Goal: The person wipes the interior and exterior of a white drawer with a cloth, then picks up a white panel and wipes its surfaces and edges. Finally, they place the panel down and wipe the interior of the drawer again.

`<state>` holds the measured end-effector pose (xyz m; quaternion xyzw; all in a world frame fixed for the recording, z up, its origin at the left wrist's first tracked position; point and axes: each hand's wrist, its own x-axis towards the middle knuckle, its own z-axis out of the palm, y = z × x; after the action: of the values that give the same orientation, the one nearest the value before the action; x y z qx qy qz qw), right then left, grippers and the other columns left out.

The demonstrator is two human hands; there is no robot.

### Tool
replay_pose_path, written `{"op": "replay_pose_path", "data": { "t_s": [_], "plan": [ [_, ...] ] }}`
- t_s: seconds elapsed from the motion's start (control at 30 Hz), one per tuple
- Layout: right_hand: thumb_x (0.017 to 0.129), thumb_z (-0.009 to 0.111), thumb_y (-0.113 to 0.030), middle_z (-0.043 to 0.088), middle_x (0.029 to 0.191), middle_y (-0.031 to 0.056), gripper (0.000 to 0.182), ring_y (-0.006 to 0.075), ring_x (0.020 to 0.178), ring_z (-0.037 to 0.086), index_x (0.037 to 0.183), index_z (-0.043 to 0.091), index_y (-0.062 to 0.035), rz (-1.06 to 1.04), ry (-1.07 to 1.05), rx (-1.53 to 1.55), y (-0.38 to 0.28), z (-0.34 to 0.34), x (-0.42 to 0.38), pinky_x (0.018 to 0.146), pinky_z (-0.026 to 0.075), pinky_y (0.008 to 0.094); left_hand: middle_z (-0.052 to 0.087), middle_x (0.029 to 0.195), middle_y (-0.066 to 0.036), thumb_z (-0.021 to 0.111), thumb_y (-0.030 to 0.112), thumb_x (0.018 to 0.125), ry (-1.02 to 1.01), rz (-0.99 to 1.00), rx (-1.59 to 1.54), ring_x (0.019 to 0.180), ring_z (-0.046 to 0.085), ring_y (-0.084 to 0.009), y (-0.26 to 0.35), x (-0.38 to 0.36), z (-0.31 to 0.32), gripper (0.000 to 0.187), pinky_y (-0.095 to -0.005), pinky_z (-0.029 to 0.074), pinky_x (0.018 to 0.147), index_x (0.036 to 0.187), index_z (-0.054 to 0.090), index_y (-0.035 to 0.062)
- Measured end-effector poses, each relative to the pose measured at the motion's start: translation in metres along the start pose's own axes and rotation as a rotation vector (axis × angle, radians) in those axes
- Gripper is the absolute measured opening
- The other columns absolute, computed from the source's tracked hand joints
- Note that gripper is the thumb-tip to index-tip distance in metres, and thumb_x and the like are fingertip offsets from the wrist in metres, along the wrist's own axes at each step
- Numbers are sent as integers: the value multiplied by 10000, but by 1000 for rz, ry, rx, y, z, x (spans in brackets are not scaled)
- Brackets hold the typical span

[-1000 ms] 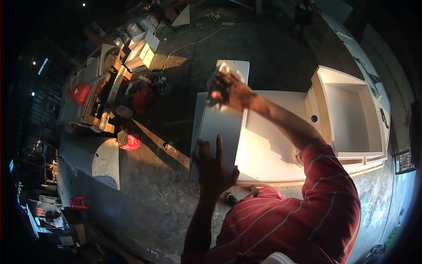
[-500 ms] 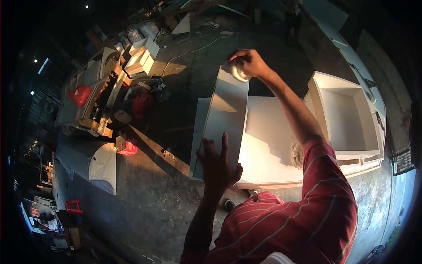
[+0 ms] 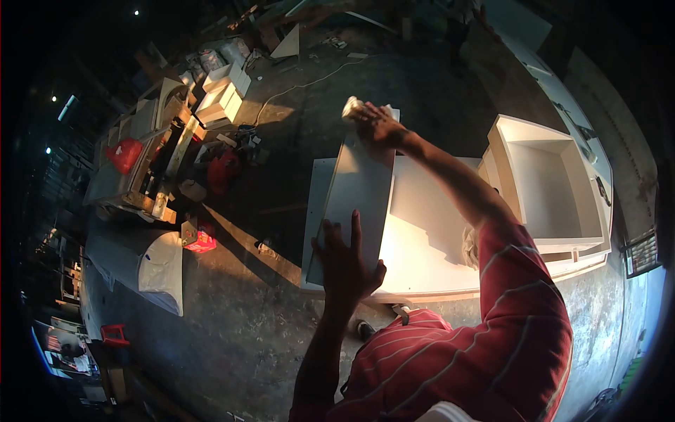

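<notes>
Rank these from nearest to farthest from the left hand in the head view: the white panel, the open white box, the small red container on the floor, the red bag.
1. White panel: under the left hand, touching it.
2. Small red container: on the floor to its left.
3. Open white box: off to the right, past the flat board.
4. Red bag: far left, on the cluttered bench.

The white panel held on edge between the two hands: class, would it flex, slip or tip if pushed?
The white panel looks flat and straight, so probably stiff. Its face seems smooth, perhaps slippery under the left hand pressed flat on it. Standing on edge on the larger board, it would likely tip if the right hand, which holds a cloth, let go.
</notes>
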<state>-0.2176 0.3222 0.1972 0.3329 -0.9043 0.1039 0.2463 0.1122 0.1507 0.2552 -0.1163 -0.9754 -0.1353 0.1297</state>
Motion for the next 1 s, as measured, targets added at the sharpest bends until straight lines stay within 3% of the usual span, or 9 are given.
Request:
{"op": "replay_pose_path", "data": {
  "t_s": [0.13, 0.23, 0.3, 0.4, 0.5, 0.67, 0.77, 0.83, 1.0],
  "plan": [
    [863, 453, -484, 393, 1413, 109, 635, 341, 1389, 164, 1393, 367, -146, 263, -326, -40, -5, -41, 23, 1090, 147, 557, 316, 1281, -311, 694, 378, 646, -15, 1, 22, 1285, 250, -468, 1, 1, 0, 1029, -633, 182, 1024, 1453, 126, 83],
    [852, 463, -546, 282, 1472, 113, 699, 311, 1401, 138, 1399, 348, -126, -5, -162, 33, -37, -20, -10, 1095, 173, 532, 322, 1283, -304, 697, 370, 642, -13, -5, 29, 1287, 250, -465, 2, -3, -3, 1028, -627, 183, 1026, 1451, 134, 80],
    [837, 471, -573, 228, 1492, 113, 744, 298, 1403, 139, 1419, 311, -138, -92, -296, 174, -73, -50, -33, 1099, 178, 515, 328, 1282, -300, 699, 365, 640, 9, 1, 29, 1287, 251, -463, 2, 2, -4, 1024, -622, 186, 1028, 1450, 141, 79],
    [828, 484, -571, 275, 1471, 118, 738, 327, 1392, 165, 1395, 334, -123, -184, 47, -253, 14, 33, -17, 1095, 175, 536, 324, 1289, -304, 701, 354, 638, -16, 9, 20, 1289, 252, -459, 4, 0, -4, 1018, -602, 191, 1036, 1450, 153, 77],
    [891, 441, -452, 377, 1386, 145, 549, 364, 1358, 224, 1314, 455, -103, 430, -234, -55, 18, -28, 15, 1088, 212, 522, 308, 1302, -313, 700, 342, 642, -19, -8, 8, 1292, 250, -457, 6, 1, -3, 1011, -583, 196, 1043, 1451, 157, 76],
    [853, 443, -544, 271, 1457, 184, 692, 336, 1381, 183, 1295, 477, -13, 10, -164, -102, -36, -30, -23, 1087, 190, 538, 295, 1306, -333, 644, 402, 669, -14, -30, -4, 1302, 232, -475, 5, -3, 1, 971, -658, 169, 1019, 1453, 161, 96],
    [823, 488, -569, 310, 1451, 141, 719, 330, 1365, 236, 1283, 493, -17, -17, -128, 109, -66, -49, -33, 1098, 209, 490, 291, 1309, -342, 635, 410, 674, -18, -31, -18, 1303, 232, -475, 6, 0, 0, 966, -659, 166, 1018, 1454, 159, 98],
    [835, 481, -550, 312, 1456, 115, 692, 315, 1370, 227, 1299, 479, -36, 65, -110, -111, -36, -25, -24, 1103, 205, 473, 289, 1309, -346, 631, 414, 677, -27, -24, -12, 1303, 231, -475, 6, -1, -1, 964, -659, 164, 1019, 1454, 155, 100],
    [849, 395, -588, 275, 1470, 136, 715, 326, 1382, 171, 1364, 407, -92, 321, -141, 6, -24, -25, -14, 1102, 132, 518, 283, 1314, -348, 619, 433, 685, -45, -61, -13, 1306, 230, -471, 7, 0, -1, 972, -652, 159, 1023, 1461, 127, 115]
  ]
}}
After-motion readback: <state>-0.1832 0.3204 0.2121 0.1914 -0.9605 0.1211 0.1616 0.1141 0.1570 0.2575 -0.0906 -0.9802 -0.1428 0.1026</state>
